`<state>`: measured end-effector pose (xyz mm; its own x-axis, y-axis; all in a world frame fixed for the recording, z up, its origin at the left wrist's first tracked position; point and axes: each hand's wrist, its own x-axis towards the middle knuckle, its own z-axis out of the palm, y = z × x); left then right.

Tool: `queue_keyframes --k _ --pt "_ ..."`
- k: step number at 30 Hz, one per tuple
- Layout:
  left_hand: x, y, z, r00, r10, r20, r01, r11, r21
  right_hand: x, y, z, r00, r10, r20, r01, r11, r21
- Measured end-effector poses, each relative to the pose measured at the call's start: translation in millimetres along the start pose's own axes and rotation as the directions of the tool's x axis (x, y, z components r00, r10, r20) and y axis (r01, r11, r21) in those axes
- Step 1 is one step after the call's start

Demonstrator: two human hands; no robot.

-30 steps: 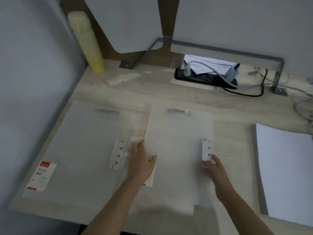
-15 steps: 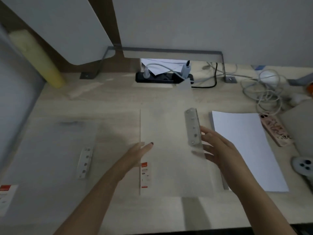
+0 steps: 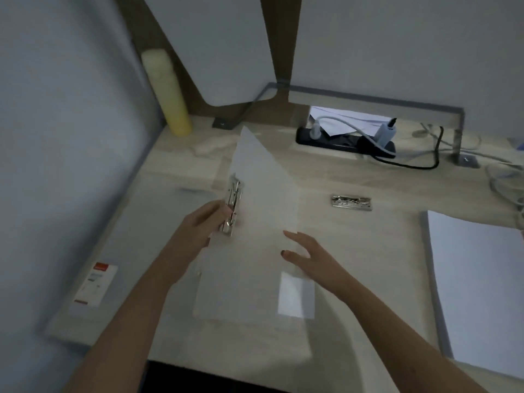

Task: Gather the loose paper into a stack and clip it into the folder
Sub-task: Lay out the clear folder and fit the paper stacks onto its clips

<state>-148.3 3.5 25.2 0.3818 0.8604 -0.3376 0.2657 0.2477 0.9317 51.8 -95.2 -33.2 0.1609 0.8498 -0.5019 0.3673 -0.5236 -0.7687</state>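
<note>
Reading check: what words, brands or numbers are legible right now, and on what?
No text here is readable.
On the flat folder at left, a label: red band, small print, too blurred to read.
On the held folder, a white sticker: a blank patch through the cover.
On the metal clip: any stamping too small to tell.

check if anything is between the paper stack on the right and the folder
Nothing visible lies between the paper stack and the folder. Only the right hand reaches across the folder, while the left hand holds it open.
</note>
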Motion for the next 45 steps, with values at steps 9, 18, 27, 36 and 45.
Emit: queue_keyframes --k 9,18,27,36,45 --pt "21.5 -59.8 -45.4 0.962 -0.193 -0.192 0.204 0.978 0.038 11.1 77.6 8.5 0.928 0.276 -0.252 -0.371 0.768 -0.523" --pt "42.1 -93.1 -58.1 0.955 -0.293 0.054 0.296 0.951 -0.091 7.6 80.7 15.8 0.902 0.310 -0.300 -0.423 0.771 -0.475" --pt "42.5 -117.0 -69.1 0.963 -0.263 0.064 0.271 0.930 -0.247 11.3 84.5 13.7 0.901 0.321 -0.290 -0.429 0.755 -0.496" --pt "40.6 -132.0 -65.6 0.983 -0.169 -0.073 0.161 0.982 -0.102 9.6 85.1 14.6 0.911 0.312 -0.268 -0.411 0.736 -0.538" --pt "58.9 -117.6 -71.7 0.917 -0.383 0.110 0.392 0.917 -0.071 4.9 78.1 13.8 0.922 0.301 -0.242 -0.387 0.736 -0.556"
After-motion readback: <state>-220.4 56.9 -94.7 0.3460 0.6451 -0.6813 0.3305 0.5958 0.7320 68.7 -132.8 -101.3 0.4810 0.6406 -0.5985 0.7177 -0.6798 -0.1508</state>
